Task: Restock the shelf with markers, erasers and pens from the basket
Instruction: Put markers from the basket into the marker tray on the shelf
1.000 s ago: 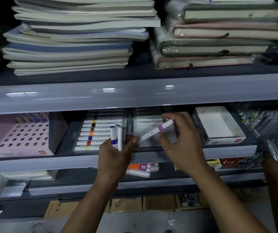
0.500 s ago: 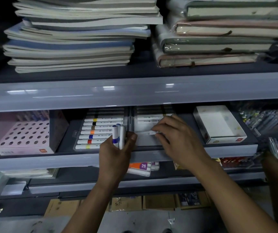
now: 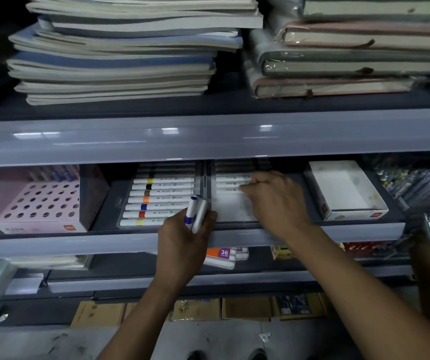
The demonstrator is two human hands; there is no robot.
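Fingers (image 3: 210,216) of the left hand (image 3: 182,245) curled round two white markers (image 3: 197,213), held upright just in front of the shelf edge (image 3: 104,242); one marker with a blue band and blue cap. Right hand (image 3: 276,203) reached into the right marker tray (image 3: 232,211), fingertips (image 3: 243,189) bent down onto the nearest white marker (image 3: 230,189) lying there; cannot tell whether pinched or only touched. Right tray partly filled: a few markers laid side by side at the back, front part bare. Left marker tray (image 3: 125,216), just beside it, packed full front to back with white markers lying in a row, bands of yellow, black, brown, orange, blue, red and yellow.

Further left on the same shelf, a pink box (image 3: 37,206) with a top of round holes, several pens standing in the back rows. To the right of the trays, a shallow white box (image 3: 349,193) with nothing seen inside. At far right, packs of pens (image 3: 416,183), blurred. On the shelf above, a stack of notebooks (image 3: 120,55) beside a stack of wrapped journals (image 3: 343,53). On the shelf below, a pack marked 36 colours (image 3: 221,255).
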